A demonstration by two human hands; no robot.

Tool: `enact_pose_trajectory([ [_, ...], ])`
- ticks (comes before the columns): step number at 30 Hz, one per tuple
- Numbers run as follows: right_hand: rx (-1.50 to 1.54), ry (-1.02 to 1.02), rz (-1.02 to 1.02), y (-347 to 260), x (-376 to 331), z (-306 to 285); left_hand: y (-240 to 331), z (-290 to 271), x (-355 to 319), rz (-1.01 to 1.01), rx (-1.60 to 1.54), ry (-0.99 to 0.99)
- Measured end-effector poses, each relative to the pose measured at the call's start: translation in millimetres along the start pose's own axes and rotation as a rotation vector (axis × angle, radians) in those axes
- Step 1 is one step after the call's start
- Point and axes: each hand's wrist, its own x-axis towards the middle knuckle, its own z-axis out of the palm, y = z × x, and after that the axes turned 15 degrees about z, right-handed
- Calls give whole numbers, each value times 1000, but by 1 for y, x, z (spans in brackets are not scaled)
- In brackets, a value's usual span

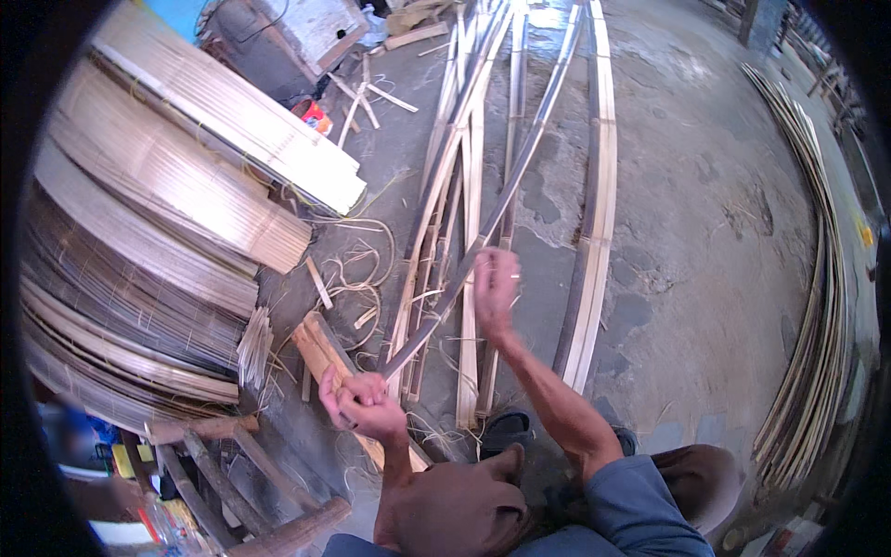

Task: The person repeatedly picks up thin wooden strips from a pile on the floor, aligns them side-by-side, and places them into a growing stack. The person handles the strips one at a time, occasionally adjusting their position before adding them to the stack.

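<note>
Blue-grey cloth sleeve (640, 506) nearest; left hand (368, 407) clamped flat brown bamboo strip (507, 198), right hand (497, 290) beside it, closure unclear. Strip-handling next presumably needed steadying.

Red container (314, 116) — upper left, rough wooden pole frame (221, 479) — lower left

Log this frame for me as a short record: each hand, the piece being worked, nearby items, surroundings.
Left hand: closed around the near end of the long strip
Right hand: curled next to the strip farther along; blurred, grip unclear
Worked piece: long strip, dark-faced, slanting above other strips
Near left hand: wooden beam, beneath it
Left side: stacked slat bundles; rough wooden frame below them
Right side: bundle of thin strips, on the floor
</note>
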Motion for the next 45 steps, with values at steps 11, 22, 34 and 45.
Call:
enact_pose_trajectory([
  [11, 483, -686, 768, 62, -6, 15, 31, -140, -30, -626, 83, 176],
  [22, 278, -804, 669, 40, -162, -3, -93, 9, 9, 154, 655, -1287],
  [34, 303, -543, 900, 96, -4, -48, -46, -117, -47, -480, 704, -1271],
  [45, 964, -762, 926, -30, 72, -5, -7, -207, -98, -261, 950, -1094],
])
